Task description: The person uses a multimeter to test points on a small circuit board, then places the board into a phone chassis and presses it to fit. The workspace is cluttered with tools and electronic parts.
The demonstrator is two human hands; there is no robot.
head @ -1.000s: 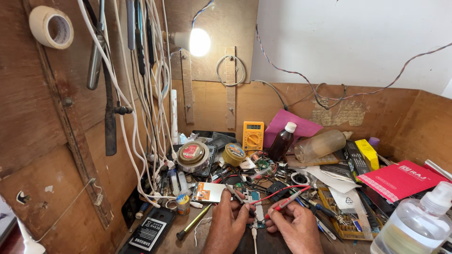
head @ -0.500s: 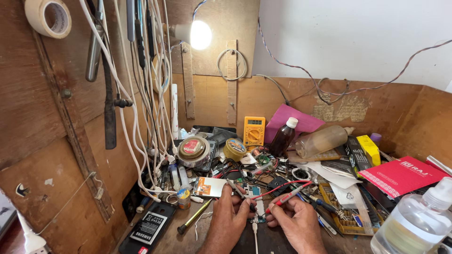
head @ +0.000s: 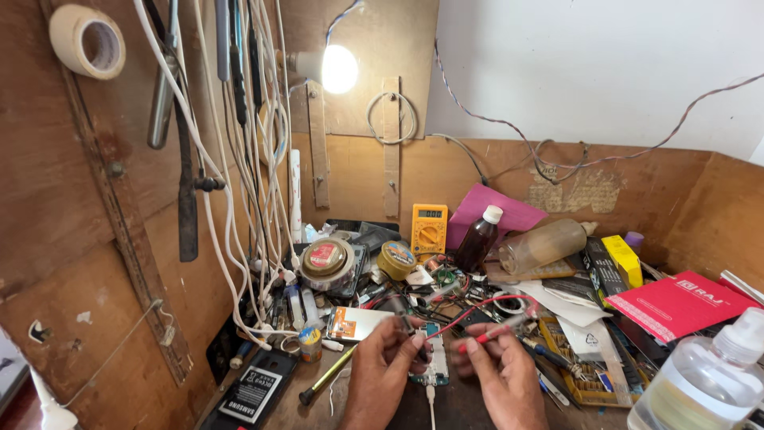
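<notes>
A: What are the hands doing at the six o'clock edge of the surface (head: pixel 318 402)?

B: The left hand (head: pixel 382 374) is curled, fingertips pinching something small and dark just above a little circuit board (head: pixel 436 365) (green-blue, lying between both hands). What exactly it pinches is too small to tell.

A: And the other?

B: The right hand (head: pixel 497 374) grips a red probe (head: pixel 487 334) between thumb and fingers, its tip aimed toward nine o'clock, at the board. A red lead (head: pixel 485 306) arcs up from around the board toward one o'clock.

A: Anything attached to the board?

B: A white cable (head: pixel 431 406) runs from its lower edge straight down to six o'clock.

A: What lies around them?

B: At nine o'clock from the left hand, a screwdriver (head: pixel 326 384) lies slanted, with a black phone battery (head: pixel 251 394) beyond it. At twelve o'clock, well back, stands a yellow multimeter (head: pixel 429 228), a brown bottle (head: pixel 479 239) with a white cap just beside it and a roll of tape (head: pixel 326 261) off toward ten o'clock. At three o'clock a red booklet (head: pixel 676 302) rests on the clutter, and a clear spray bottle (head: pixel 704 378) sits at the four o'clock corner.

A: And the wall?

B: A lit bulb (head: pixel 338 69) at twelve o'clock, white cables (head: pixel 239 199) hanging at ten, masking tape (head: pixel 86 41) on a peg high at eleven
</notes>
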